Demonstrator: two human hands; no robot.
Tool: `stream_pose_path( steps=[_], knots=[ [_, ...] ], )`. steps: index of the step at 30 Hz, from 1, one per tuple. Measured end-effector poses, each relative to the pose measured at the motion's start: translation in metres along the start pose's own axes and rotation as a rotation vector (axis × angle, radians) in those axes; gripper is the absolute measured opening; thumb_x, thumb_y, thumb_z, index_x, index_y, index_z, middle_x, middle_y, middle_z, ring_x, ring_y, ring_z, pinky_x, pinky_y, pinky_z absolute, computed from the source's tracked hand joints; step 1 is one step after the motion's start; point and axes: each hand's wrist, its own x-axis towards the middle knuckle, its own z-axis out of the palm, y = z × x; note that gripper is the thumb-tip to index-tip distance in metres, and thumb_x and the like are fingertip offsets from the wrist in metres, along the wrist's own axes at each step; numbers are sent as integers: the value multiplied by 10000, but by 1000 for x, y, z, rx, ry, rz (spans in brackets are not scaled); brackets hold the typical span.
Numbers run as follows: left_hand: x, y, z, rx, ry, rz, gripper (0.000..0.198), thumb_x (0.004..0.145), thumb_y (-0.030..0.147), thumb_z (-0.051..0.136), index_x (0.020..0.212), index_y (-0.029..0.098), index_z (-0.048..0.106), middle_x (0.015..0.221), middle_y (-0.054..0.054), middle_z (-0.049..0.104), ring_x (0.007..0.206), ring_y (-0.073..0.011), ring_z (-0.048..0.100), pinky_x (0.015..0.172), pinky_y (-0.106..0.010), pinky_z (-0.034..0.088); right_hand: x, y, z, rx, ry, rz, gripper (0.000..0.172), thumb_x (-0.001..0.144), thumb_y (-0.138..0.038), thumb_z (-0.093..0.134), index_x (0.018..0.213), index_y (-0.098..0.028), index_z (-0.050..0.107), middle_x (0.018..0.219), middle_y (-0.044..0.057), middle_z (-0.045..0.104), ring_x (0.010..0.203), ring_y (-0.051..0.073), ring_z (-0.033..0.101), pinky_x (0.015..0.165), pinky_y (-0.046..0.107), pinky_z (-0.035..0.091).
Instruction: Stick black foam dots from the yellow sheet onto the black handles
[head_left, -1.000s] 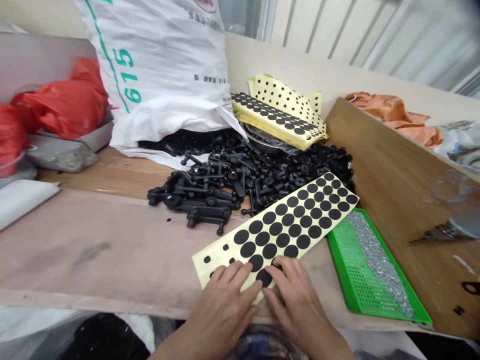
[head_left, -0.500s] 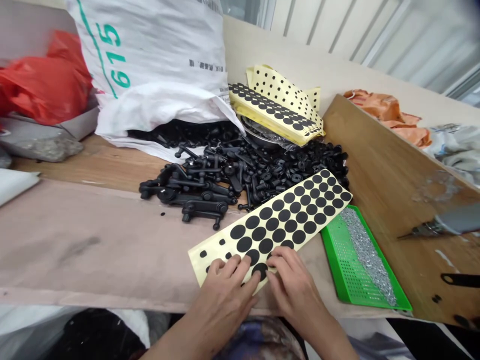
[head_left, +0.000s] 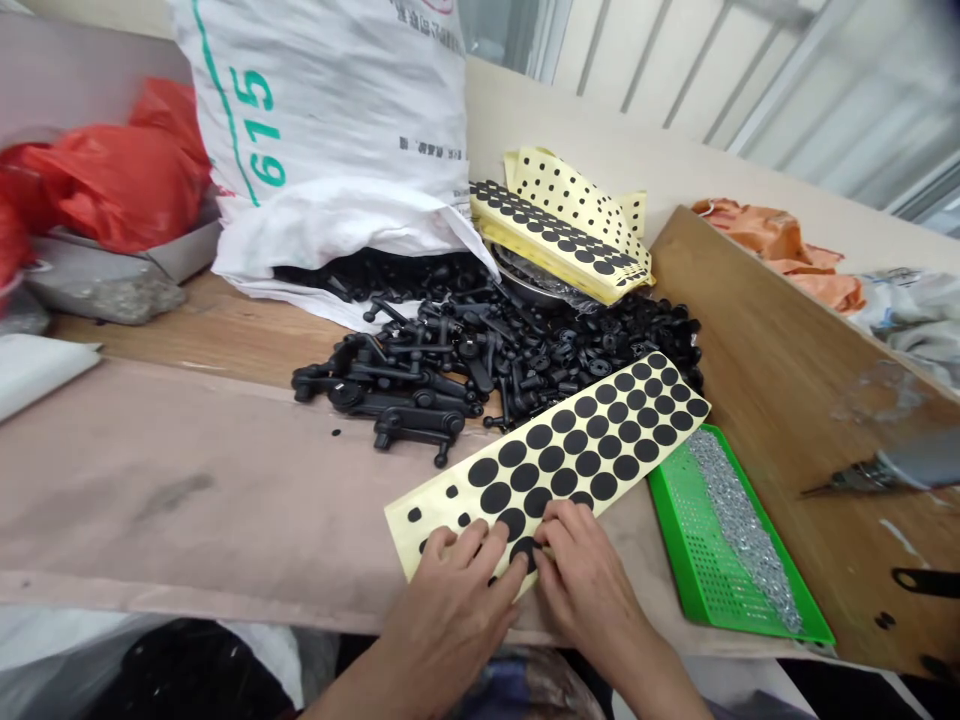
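Note:
A pale yellow sheet with rows of black round stickers lies slanted on the pinkish mat. Spread over its near left part, my left hand rests with its fingers on the sheet. Beside it, my right hand has its thumb and index finger pinched close together at the sheet's near edge, by a black round sticker. Whether anything is between those fingertips is too small to tell. Beyond the sheet is a heap of black plastic parts.
A green tray of small metal pieces stands on the right, near a wooden board and a power-driver tip. At the back are a white sack, more sticker sheets and red bags on the left.
The view has shifted slightly, so everything appears a little lower and further right. Both hands stay at the near edge of the sheet, with only small finger movement.

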Motion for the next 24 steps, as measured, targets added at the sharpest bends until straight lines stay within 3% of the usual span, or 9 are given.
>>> stream_pose_path(
  steps=[4,9,14,24],
  knots=[
    [-1,0,0,4,8,-8,235,916,324,476,1126,254,552,1199,-76,588,1041,-267,515,787,-422,360,-2,-1,-4,120,-16,2,179,855,-35,390,822,-194,465,909,84,510,850,235,513,719,393,472],
    [-2,-1,3,3,36,7,264,923,344,466,1164,258,532,1219,-77,579,1047,-268,508,792,-421,345,-3,4,-9,159,76,37,256,869,-80,433,1098,-191,461,1125,125,466,1061,261,487,870,408,452],
    [-4,-1,10,-3,73,-1,267,928,343,453,1173,265,523,1219,-72,576,1057,-268,499,801,-428,331,1,7,-4,86,2,22,152,832,-53,446,871,-188,506,999,108,505,936,265,502,772,422,454],
    [-4,0,6,-9,35,33,224,918,259,443,1124,236,529,1247,-89,562,1069,-281,508,799,-459,380,0,-6,-7,203,-38,63,194,828,-45,436,720,-205,418,785,42,525,773,211,476,674,355,397]
  ],
)
